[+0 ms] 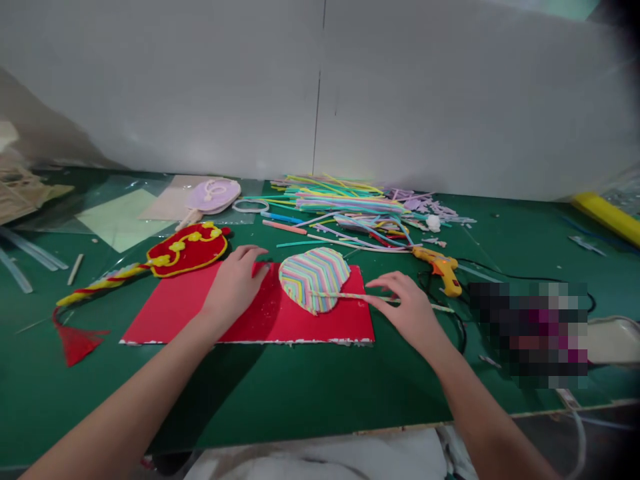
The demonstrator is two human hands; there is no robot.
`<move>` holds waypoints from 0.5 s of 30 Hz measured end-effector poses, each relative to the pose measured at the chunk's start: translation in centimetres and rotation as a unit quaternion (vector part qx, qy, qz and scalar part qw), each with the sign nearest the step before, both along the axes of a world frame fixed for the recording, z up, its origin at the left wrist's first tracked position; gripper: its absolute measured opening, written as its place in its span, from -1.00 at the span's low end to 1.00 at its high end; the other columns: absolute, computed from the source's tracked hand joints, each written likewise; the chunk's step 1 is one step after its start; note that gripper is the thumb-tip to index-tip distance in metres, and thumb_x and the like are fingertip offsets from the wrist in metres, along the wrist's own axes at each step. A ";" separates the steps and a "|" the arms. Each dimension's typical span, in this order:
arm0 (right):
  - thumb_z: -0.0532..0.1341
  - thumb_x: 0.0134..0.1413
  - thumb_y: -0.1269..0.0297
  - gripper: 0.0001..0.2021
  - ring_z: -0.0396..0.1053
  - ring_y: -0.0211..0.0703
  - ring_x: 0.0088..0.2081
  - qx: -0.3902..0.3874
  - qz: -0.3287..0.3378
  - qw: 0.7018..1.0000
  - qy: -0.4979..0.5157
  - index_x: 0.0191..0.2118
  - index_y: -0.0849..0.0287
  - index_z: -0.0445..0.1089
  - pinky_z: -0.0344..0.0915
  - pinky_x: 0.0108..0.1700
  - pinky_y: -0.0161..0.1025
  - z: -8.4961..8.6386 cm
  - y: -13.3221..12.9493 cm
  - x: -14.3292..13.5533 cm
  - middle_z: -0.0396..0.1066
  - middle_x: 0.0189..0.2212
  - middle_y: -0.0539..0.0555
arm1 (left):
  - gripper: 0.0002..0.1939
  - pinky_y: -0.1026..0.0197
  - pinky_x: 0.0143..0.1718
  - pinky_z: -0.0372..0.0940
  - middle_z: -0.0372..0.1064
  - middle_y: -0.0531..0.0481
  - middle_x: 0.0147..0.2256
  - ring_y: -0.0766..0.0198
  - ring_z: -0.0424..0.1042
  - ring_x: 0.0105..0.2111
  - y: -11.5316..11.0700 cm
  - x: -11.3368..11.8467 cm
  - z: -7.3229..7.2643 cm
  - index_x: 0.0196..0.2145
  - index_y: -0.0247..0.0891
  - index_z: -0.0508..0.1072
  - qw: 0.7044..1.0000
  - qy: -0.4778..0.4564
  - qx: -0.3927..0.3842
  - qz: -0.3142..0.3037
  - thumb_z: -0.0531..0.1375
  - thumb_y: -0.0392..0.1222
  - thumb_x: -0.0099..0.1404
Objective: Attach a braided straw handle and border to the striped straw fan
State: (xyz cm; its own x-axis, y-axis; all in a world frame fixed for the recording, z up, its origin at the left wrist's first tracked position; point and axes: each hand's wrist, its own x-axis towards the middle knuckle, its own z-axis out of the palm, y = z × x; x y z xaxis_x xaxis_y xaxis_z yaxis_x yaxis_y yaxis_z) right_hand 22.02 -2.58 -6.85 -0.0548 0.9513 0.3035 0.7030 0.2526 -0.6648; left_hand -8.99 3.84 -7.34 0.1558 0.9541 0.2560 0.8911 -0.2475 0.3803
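Observation:
A round fan [314, 275] of pastel striped pipe cleaners lies on a red board [300, 328], its thin twisted handle [350, 295] pointing right past the board's edge. My right hand [406, 308] is over that handle, thumb and forefinger apart on either side of it; whether they touch it I cannot tell. Over the board, left of the fan, my left hand [235, 280] has its fingers bent and apart, holding nothing. Beyond it rests a red fan [193, 252] with yellow flowers, a twisted handle and a red tassel [80, 341].
Loose pastel pipe cleaners [350, 199] are heaped at the back by the grey wall [225, 87]. An orange glue gun [443, 268] with a black cord lies to the right. A lilac fan [215, 195] rests at the back left, and clear glue sticks [33, 250] lie far left.

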 end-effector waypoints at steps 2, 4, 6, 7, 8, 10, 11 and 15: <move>0.29 -0.01 0.14 -0.83 0.31 -0.07 -0.22 -0.006 0.057 0.998 -0.041 -0.27 0.03 0.47 0.24 -0.18 -0.16 -0.4 0.8 -0.8 0.39 -0.30 0.07 | -0.62 0.03 -0.04 0.25 0.31 -0.18 -0.04 0.03 0.31 -0.05 0.2 1.6 0.3 -0.01 -0.27 0.34 1.000 0.001 -0.023 0.014 0.01 -0.09 0.28; 0.26 0.04 0.15 -0.86 0.31 -0.07 -0.22 -0.020 0.098 0.993 -0.061 -0.28 0.04 0.46 0.22 -0.17 -0.13 -1.0 1.2 -1.3 0.39 -0.31 0.07 | -0.60 0.00 -0.04 0.24 0.35 -0.19 -0.10 -0.01 0.31 -0.07 0.8 2.7 0.0 -0.02 -0.33 0.36 0.998 -0.003 -0.056 0.017 0.08 -0.09 0.24; 0.20 0.10 0.16 -0.87 0.31 -0.08 -0.25 -0.025 0.117 0.991 -0.062 -0.32 0.05 0.45 0.22 -0.19 -0.14 -1.5 1.2 -1.6 0.40 -0.34 0.07 | -0.58 0.00 -0.04 0.22 0.40 -0.15 -0.15 0.00 0.32 -0.10 1.4 3.3 -0.6 -0.02 -0.31 0.37 0.995 -0.037 -0.088 0.005 0.15 -0.10 0.18; 0.18 0.13 0.18 -0.87 0.31 -0.09 -0.25 -0.023 0.117 0.991 -0.056 -0.33 0.06 0.44 0.21 -0.19 -0.14 -1.6 1.1 -1.6 0.41 -0.34 0.06 | -0.57 0.01 -0.03 0.22 0.41 -0.12 -0.17 0.03 0.32 -0.10 1.6 3.4 -0.9 -0.03 -0.28 0.37 0.993 -0.065 -0.099 -0.001 0.18 -0.12 0.14; 0.16 0.15 0.19 -0.86 0.32 -0.09 -0.25 -0.017 0.112 0.992 -0.047 -0.34 0.07 0.43 0.21 -0.19 -0.14 -1.6 1.0 -1.5 0.42 -0.34 0.06 | -0.57 0.03 -0.03 0.22 0.42 -0.09 -0.18 0.06 0.33 -0.11 1.8 3.4 -1.2 -0.03 -0.25 0.38 0.990 -0.098 -0.105 -0.005 0.20 -0.14 0.12; 0.15 0.16 0.21 -0.88 0.33 -0.10 -0.24 0.001 0.099 0.995 -0.028 -0.32 0.07 0.41 0.21 -0.17 -0.15 -1.4 0.7 -1.3 0.43 -0.34 0.05 | -0.58 0.07 -0.03 0.23 0.42 -0.06 -0.19 0.12 0.35 -0.12 1.9 3.2 -1.4 -0.05 -0.21 0.39 0.979 -0.172 -0.105 -0.005 0.21 -0.16 0.09; 0.15 0.17 0.22 -0.88 0.34 -0.11 -0.24 0.008 0.097 0.995 -0.020 -0.31 0.07 0.40 0.21 -0.17 -0.15 -1.2 0.6 -1.1 0.44 -0.34 0.04 | -0.58 0.09 -0.05 0.25 0.41 -0.05 -0.19 0.14 0.36 -0.14 1.8 3.1 -1.4 -0.06 -0.22 0.40 0.972 -0.210 -0.107 -0.005 0.21 -0.16 0.09; 0.13 0.18 0.23 -0.89 0.37 -0.14 -0.26 0.009 0.144 0.989 -0.028 -0.30 0.05 0.41 0.23 -0.20 -0.19 -0.8 0.0 -0.4 0.45 -0.35 0.03 | -0.56 0.17 -0.24 0.34 0.39 -0.05 -0.19 0.22 0.43 -0.30 1.5 2.4 -0.6 -0.06 -0.25 0.40 0.941 -0.308 -0.140 0.002 0.21 -0.08 0.08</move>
State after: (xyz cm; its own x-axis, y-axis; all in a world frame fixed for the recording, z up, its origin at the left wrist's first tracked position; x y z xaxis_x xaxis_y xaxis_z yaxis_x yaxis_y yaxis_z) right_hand 21.59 -2.56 -7.62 -0.3394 0.8881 0.3100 0.6356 0.4595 -0.6204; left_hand -6.55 5.31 -7.91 0.0561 0.9978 0.0352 0.4804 -0.0579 0.8751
